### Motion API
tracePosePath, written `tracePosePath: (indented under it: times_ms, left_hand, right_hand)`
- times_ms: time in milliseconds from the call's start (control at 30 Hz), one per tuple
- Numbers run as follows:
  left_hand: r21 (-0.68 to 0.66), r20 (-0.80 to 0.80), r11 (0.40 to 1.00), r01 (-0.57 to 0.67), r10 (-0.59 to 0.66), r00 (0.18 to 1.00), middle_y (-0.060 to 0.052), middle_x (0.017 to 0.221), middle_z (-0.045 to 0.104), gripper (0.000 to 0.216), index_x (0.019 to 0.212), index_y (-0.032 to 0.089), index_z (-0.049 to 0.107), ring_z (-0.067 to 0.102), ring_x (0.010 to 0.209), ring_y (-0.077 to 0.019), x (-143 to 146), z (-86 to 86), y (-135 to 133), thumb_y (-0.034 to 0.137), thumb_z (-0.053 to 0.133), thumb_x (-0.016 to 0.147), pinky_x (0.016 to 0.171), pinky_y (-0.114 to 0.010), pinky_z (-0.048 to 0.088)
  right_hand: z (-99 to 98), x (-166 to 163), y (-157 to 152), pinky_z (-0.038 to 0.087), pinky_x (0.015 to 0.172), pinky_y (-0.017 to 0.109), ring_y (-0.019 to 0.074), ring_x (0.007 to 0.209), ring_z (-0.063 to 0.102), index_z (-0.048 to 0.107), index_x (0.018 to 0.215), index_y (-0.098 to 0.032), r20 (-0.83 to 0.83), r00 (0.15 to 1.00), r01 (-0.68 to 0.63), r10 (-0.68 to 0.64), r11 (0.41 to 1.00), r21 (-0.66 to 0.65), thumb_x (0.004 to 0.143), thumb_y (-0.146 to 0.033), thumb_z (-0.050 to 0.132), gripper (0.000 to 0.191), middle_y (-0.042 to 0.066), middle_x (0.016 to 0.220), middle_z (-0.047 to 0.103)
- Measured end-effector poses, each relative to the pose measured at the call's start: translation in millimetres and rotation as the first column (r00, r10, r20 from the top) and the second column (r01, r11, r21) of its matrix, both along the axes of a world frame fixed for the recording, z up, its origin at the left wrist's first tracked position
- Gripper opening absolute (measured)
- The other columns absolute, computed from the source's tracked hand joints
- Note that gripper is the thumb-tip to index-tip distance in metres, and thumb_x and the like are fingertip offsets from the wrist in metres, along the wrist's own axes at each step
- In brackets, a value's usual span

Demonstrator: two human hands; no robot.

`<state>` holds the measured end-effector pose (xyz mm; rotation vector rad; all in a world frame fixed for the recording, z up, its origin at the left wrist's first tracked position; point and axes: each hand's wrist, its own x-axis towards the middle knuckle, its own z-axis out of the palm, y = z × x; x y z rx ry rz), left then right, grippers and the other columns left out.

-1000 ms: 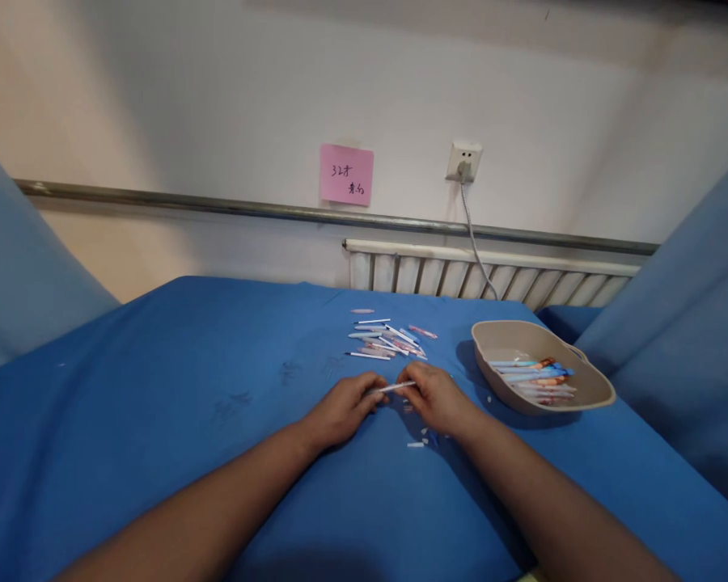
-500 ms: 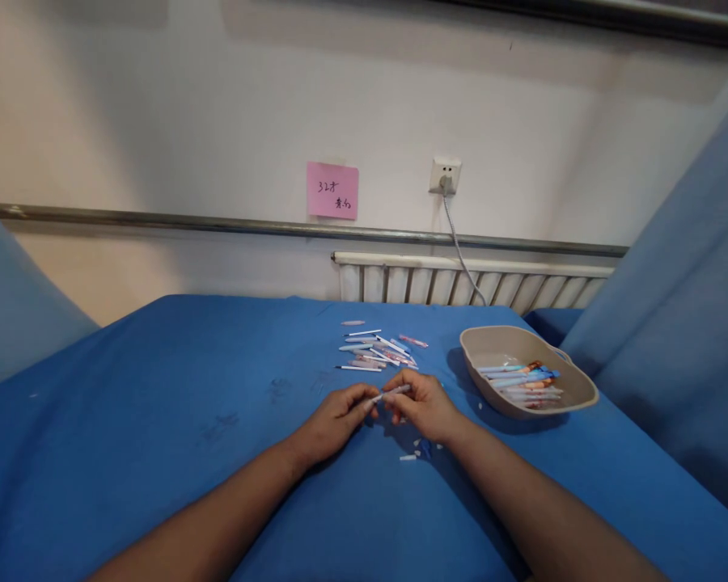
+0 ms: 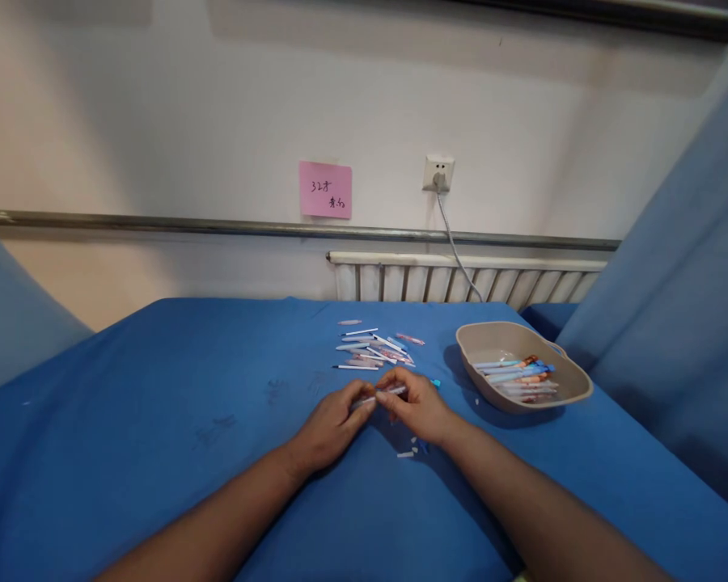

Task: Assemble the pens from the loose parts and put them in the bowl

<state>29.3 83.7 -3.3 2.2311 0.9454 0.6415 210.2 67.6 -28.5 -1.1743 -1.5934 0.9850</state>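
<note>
A slim whitish pen (image 3: pixel 393 392) is held between my two hands, low over the blue cloth. My left hand (image 3: pixel 333 420) is closed on its left part, thumb and fingers pinching. My right hand (image 3: pixel 418 404) pinches the right part, its fingertips meeting those of the left. Just beyond the hands lies a loose pile of pen parts (image 3: pixel 376 349), with white refills and pinkish and pale blue barrels. Several small white and blue pieces (image 3: pixel 408 454) rest on the cloth below my right hand. A turquoise piece (image 3: pixel 435 383) shows behind that hand.
A beige basket (image 3: pixel 467 333) at the right holds several pens (image 3: pixel 515 378). Blue cloth (image 3: pixel 127 420) covers the table. Behind it are a white radiator (image 3: pixel 400 260), a metal rail (image 3: pixel 218 228), a pink note (image 3: pixel 326 190) and a plugged-in socket (image 3: pixel 438 174). Blue curtains (image 3: pixel 673 267) hang at both sides.
My hands have drawn closer together along the pen, and the left now covers more of its end. A turquoise piece has come into sight behind my right hand. The view has shifted slightly.
</note>
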Motion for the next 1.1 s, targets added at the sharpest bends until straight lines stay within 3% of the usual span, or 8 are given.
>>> tracePosePath:
  times_ms: [133, 333, 467, 600, 733, 833, 967, 1100]
  left_hand:
    - [0.015, -0.008, 0.999, -0.035, 0.035, 0.999, 0.000, 0.077, 0.059, 0.023, 0.085, 0.018, 0.055, 0.055, 0.074, -0.0170, 1, -1.8, 1, 0.037, 0.042, 0.090, 0.068, -0.026, 0.041]
    - [-0.056, -0.005, 0.998, 0.008, -0.008, 1.000, 0.001, 0.067, 0.056, 0.033, 0.075, 0.019, 0.054, 0.054, 0.067, -0.0158, 0, -2.7, 3, 0.037, 0.035, 0.093, 0.064, -0.025, 0.040]
    - [-0.141, 0.133, 0.989, -0.046, 0.065, 0.989, 0.001, 0.074, 0.060, 0.021, 0.098, 0.018, 0.054, 0.057, 0.068, -0.0162, 2, -5.3, 2, 0.033, 0.040, 0.091, 0.065, -0.026, 0.043]
    - [-0.243, 0.256, 0.965, -0.100, 0.164, 0.953, -0.001, 0.081, 0.060, 0.017, 0.094, 0.017, 0.054, 0.057, 0.061, -0.0131, 4, -10.1, 4, 0.029, 0.054, 0.082, 0.059, -0.026, 0.046]
    - [-0.390, 0.391, 0.909, -0.147, 0.308, 0.867, -0.003, 0.092, 0.061, 0.029, 0.092, 0.016, 0.054, 0.060, 0.060, -0.0112, 4, -11.8, 10, 0.032, 0.066, 0.072, 0.052, -0.022, 0.048]
    - [-0.486, 0.367, 0.845, -0.223, 0.429, 0.825, -0.002, 0.078, 0.064, 0.034, 0.088, 0.014, 0.055, 0.058, 0.048, -0.0099, 3, -12.1, 15, 0.046, 0.060, 0.076, 0.038, -0.017, 0.039]
    - [-0.541, 0.315, 0.818, -0.195, 0.413, 0.855, 0.003, 0.048, 0.055, 0.042, 0.066, 0.014, 0.055, 0.043, 0.031, -0.0068, 1, -13.5, 17, 0.054, 0.054, 0.079, 0.031, -0.017, 0.029]
    - [-0.543, 0.348, 0.825, -0.158, 0.392, 0.852, 0.006, 0.045, 0.050, 0.036, 0.062, 0.015, 0.053, 0.042, 0.035, -0.0062, 0, -11.1, 16, 0.048, 0.066, 0.071, 0.037, -0.017, 0.033]
  right_hand:
    - [-0.8, -1, -1, 0.042, 0.047, 0.020, 0.0100, 0.047, 0.054, 0.057, 0.078, -0.018, 0.007, 1.000, 0.008, -0.007, 1.000, -0.022, 0.080, -0.039, 0.060, 0.021, -0.005, 0.053, 0.054]
    - [1.1, 1, -1, 0.046, 0.049, 0.020, 0.0097, 0.054, 0.055, 0.058, 0.086, -0.018, -0.038, 0.999, -0.027, 0.028, 0.999, 0.027, 0.079, -0.034, 0.060, 0.017, -0.001, 0.073, 0.060]
    - [3.2, 4, -2, 0.044, 0.049, 0.022, 0.0114, 0.051, 0.054, 0.059, 0.079, -0.020, 0.109, 0.993, 0.043, -0.051, 0.996, 0.075, 0.084, -0.032, 0.055, 0.013, -0.003, 0.061, 0.057]
    - [5.9, 10, -4, 0.044, 0.064, 0.026, 0.0159, 0.073, 0.058, 0.061, 0.083, -0.021, 0.342, 0.939, -0.080, -0.022, 0.956, 0.282, 0.082, -0.027, 0.060, 0.007, 0.001, 0.080, 0.064]
    - [8.0, 11, -6, 0.041, 0.061, 0.025, 0.0155, 0.068, 0.056, 0.061, 0.084, -0.021, 0.429, 0.902, -0.100, -0.050, 0.942, 0.321, 0.086, -0.027, 0.055, 0.009, 0.001, 0.073, 0.061]
    - [8.4, 10, -7, 0.041, 0.061, 0.025, 0.0154, 0.067, 0.056, 0.060, 0.084, -0.021, 0.400, 0.906, -0.008, -0.142, 0.936, 0.351, 0.087, -0.028, 0.053, 0.011, 0.001, 0.074, 0.061]
    - [7.2, 11, -6, 0.041, 0.066, 0.026, 0.0162, 0.071, 0.056, 0.060, 0.082, -0.021, 0.385, 0.901, 0.038, -0.199, 0.921, 0.387, 0.086, -0.027, 0.053, 0.011, 0.002, 0.075, 0.062]
    - [1.4, 12, -2, 0.043, 0.056, 0.025, 0.0151, 0.062, 0.055, 0.061, 0.077, -0.021, 0.266, 0.950, 0.106, -0.165, 0.969, 0.224, 0.081, -0.032, 0.056, 0.012, 0.001, 0.070, 0.060]
